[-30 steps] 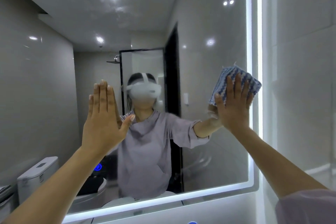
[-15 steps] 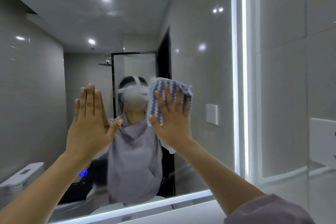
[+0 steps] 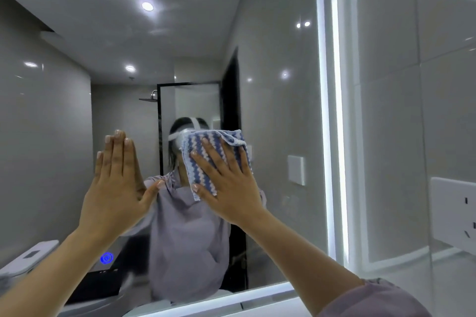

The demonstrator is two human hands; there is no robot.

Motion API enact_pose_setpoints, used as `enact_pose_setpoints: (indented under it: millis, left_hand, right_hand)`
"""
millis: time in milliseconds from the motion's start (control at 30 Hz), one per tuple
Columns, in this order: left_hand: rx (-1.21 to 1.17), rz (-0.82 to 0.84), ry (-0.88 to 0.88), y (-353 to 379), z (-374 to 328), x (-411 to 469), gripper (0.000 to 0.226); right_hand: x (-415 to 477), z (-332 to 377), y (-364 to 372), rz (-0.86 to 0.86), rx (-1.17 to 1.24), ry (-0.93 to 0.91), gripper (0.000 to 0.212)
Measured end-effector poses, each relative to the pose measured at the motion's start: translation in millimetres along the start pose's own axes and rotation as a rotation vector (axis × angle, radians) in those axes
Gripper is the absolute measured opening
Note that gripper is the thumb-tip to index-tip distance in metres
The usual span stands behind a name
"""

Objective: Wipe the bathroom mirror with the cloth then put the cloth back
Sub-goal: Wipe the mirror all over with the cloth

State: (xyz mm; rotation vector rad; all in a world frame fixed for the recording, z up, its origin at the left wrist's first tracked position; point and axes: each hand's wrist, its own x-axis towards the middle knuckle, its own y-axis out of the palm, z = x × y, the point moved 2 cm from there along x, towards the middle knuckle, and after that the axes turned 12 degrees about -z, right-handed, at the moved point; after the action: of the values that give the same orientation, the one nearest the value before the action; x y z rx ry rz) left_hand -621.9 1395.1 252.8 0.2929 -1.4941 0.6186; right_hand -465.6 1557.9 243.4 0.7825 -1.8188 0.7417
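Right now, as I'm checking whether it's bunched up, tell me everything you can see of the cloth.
The cloth is a soft-looking textile with blue, white and pale pink zigzag stripes. It lies mostly flat against the mirror glass, its top right corner folded over. The right hand presses it there with spread, straight fingers, covering its lower right part.

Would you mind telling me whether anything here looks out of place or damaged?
Nothing stands out. The right hand presses the cloth flat on the mirror; the left hand rests open on it. Only faint smears show near the top.
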Motion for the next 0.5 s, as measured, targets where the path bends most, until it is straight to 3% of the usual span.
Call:
enact_pose_setpoints:
  millis: [267, 500]
  left_hand:
    - [0.032, -0.007, 0.006, 1, 0, 0, 0.096]
    - [0.025, -0.009, 0.001, 4, 1, 0, 0.096]
  right_hand:
    - [-35, -62, -8, -0.047, -0.058, 0.043, 0.063]
    - [-62, -122, -10, 0.02, -0.12, 0.166, 0.067]
